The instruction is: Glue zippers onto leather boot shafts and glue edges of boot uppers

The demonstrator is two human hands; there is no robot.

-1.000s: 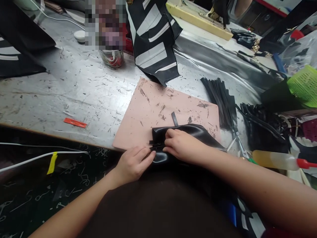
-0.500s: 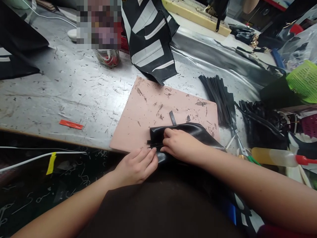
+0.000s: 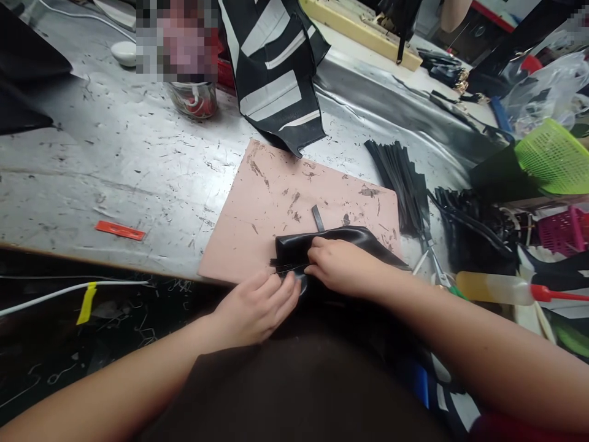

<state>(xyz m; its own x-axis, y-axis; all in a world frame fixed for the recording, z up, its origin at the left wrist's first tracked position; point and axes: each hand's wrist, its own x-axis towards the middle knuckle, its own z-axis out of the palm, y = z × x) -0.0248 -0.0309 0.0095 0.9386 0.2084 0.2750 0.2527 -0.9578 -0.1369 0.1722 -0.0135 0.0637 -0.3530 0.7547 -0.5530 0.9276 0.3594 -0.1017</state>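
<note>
A glossy black leather-like piece (image 3: 292,247) lies folded at the near edge of a pink board (image 3: 257,202), partly over my lap. What looks like a dark strip or zipper tape runs along its fold, its end sticking out at the left. My right hand (image 3: 345,265) pinches the piece from above with curled fingers. Just left of it, my left hand (image 3: 260,306) holds the near flap, thumb and fingertips pressed together at the edge. The undersides of the fingers are hidden. Beyond the piece, a short black strip (image 3: 318,218) rests on the board.
Scissors (image 3: 436,263) and a yellowish bottle with a red nozzle (image 3: 494,288) lie at the right, near a bundle of black strips (image 3: 401,184). A black panel with white strips (image 3: 301,104) lies behind the board. Leftward on the metal-covered table (image 3: 115,153) are an orange-red piece (image 3: 119,230) and a jar (image 3: 193,98).
The left hand has slid slightly right along the flap, closer to the right hand. The right hand keeps its pinch. The whole view has shifted a little.
</note>
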